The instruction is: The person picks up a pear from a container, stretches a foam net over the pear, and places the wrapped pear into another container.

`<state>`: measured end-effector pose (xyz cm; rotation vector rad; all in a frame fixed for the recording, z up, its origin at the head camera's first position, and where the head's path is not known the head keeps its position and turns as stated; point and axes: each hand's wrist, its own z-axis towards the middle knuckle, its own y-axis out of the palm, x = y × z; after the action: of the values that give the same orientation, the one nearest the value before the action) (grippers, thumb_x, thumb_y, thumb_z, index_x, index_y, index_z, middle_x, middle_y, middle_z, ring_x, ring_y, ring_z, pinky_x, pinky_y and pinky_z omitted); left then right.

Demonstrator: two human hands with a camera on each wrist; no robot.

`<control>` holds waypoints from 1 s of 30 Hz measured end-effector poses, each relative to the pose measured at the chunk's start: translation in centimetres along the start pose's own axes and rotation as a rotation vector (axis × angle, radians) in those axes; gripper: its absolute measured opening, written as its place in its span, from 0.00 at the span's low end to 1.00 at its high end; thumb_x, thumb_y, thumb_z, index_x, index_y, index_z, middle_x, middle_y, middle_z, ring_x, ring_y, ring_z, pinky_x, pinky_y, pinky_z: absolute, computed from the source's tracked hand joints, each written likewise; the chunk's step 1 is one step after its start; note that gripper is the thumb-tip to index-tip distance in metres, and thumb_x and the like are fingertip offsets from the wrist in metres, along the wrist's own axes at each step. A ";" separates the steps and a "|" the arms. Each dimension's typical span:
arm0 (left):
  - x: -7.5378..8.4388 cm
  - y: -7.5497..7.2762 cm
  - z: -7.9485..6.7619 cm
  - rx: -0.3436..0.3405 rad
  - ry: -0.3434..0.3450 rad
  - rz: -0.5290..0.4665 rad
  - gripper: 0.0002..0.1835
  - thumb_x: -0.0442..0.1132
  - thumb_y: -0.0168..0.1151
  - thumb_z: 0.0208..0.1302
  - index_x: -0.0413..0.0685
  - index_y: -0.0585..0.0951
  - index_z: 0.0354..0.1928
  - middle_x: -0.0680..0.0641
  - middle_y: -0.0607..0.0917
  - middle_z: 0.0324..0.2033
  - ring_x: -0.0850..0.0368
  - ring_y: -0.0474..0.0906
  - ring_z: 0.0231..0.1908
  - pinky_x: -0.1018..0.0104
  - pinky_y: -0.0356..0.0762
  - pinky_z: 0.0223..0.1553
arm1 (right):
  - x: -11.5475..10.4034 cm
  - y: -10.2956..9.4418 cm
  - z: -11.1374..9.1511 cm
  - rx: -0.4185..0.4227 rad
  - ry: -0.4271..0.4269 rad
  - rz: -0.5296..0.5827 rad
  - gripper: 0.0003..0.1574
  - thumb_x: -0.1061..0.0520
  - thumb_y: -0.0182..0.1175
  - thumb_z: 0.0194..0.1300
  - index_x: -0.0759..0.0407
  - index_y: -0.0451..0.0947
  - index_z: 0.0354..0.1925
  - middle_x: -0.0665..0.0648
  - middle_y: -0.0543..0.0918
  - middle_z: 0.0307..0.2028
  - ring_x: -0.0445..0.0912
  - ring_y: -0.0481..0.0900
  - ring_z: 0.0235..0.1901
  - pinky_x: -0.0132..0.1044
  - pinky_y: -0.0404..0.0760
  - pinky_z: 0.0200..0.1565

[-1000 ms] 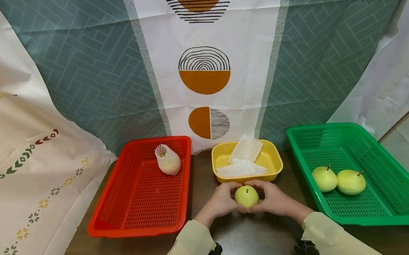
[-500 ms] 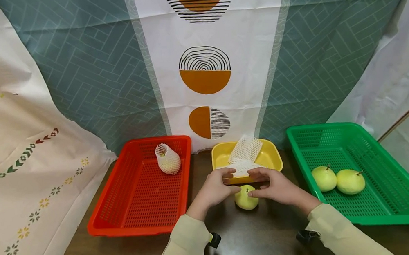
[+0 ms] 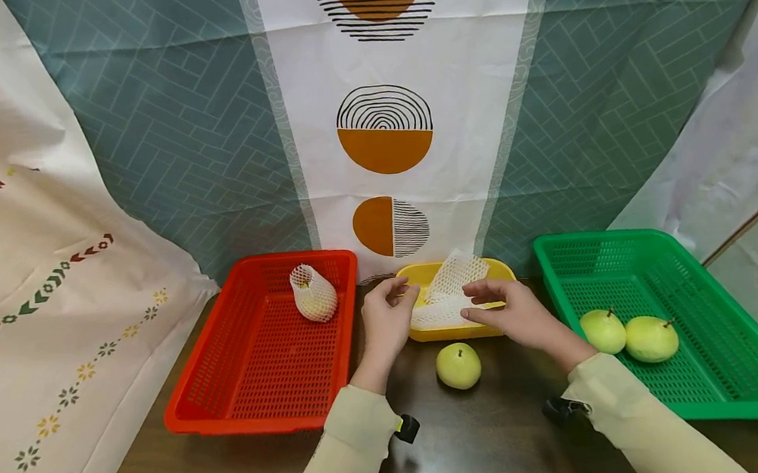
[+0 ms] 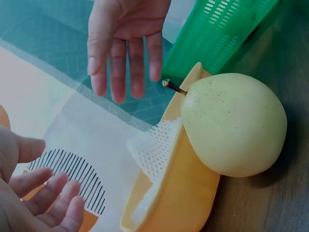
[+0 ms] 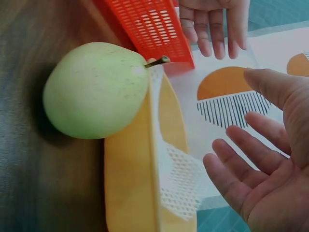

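A yellow-green pear (image 3: 458, 366) stands stem up on the table in front of a small yellow basin (image 3: 457, 332). White foam net sleeves (image 3: 455, 279) lie in the basin, one sticking up past its back rim. My left hand (image 3: 387, 316) hovers at the basin's left end, fingers loosely bent and holding nothing. Over the basin's right side is my right hand (image 3: 513, 313), its fingers spread and relaxed close to the foam nets in the head view. Both wrist views show the palms with nothing in them, and the pear (image 4: 235, 124) beside the basin.
On the left stands a red basket (image 3: 260, 354) with one pear in a foam net (image 3: 315, 297). A green basket (image 3: 694, 374) on the right holds two bare pears (image 3: 651, 338). A patterned cloth (image 3: 385, 152) hangs behind the table.
Both hands held the pear between them a second ago. They let go of it, leaving it on the table, and moved apart and forward to over the yellow basin.
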<state>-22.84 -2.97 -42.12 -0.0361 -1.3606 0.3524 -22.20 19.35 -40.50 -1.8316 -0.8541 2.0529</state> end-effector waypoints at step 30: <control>-5.6 2.6 0.4 0.271 -0.209 0.029 0.10 0.47 0.66 0.56 0.54 0.86 0.38 0.52 0.83 0.33 0.56 0.75 0.35 0.62 0.72 0.42 | 3.6 1.7 4.0 -0.133 0.162 -0.242 0.28 0.43 0.65 0.56 0.54 0.78 0.52 0.57 0.78 0.54 0.56 0.74 0.54 0.50 0.75 0.56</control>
<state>-24.76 -2.06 -47.89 0.2110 -1.5090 0.5748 -26.38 18.98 -44.30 -1.8280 -1.1280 1.7140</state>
